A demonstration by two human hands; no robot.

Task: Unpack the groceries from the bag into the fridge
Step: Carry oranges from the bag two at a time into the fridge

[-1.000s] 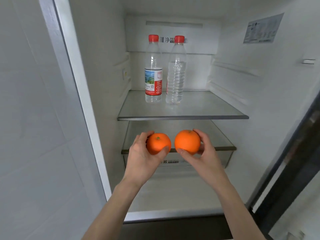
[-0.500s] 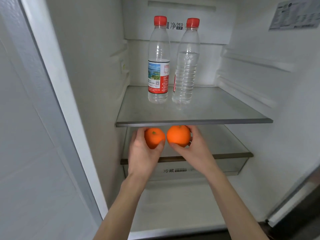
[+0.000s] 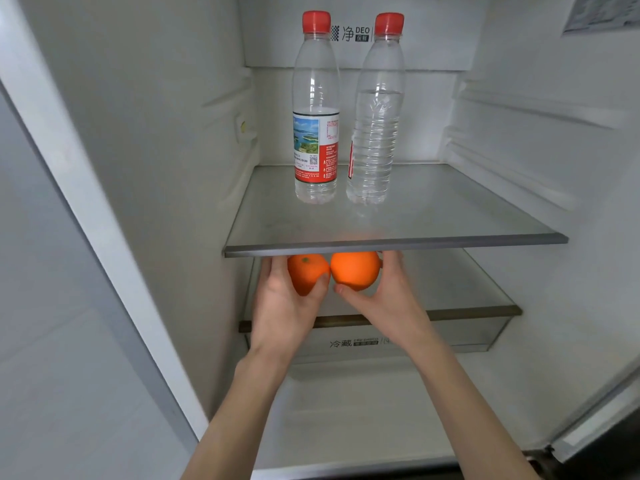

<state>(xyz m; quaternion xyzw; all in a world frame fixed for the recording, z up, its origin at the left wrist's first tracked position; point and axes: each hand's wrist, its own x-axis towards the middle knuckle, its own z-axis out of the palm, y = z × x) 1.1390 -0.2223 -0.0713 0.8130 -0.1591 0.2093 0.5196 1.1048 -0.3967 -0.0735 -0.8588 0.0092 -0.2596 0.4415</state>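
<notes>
I hold two oranges inside the open fridge, just under the front edge of the upper glass shelf (image 3: 450, 220). My left hand (image 3: 282, 313) grips the left orange (image 3: 306, 273), whose green stem end shows. My right hand (image 3: 388, 303) grips the right orange (image 3: 355, 270). The two oranges touch each other, and their tops are hidden by the shelf edge. Both hang above the lower glass shelf (image 3: 467, 299). The bag is not in view.
Two red-capped water bottles stand on the upper shelf, a labelled bottle (image 3: 316, 109) on the left and a plain bottle (image 3: 375, 112) on the right. Below the lower shelf sits a clear drawer (image 3: 460, 336). The fridge's white left frame (image 3: 86, 188) runs diagonally.
Both hands have carried the oranges forward into the fridge, up under the upper shelf's front edge. The view has moved closer to the shelves.
</notes>
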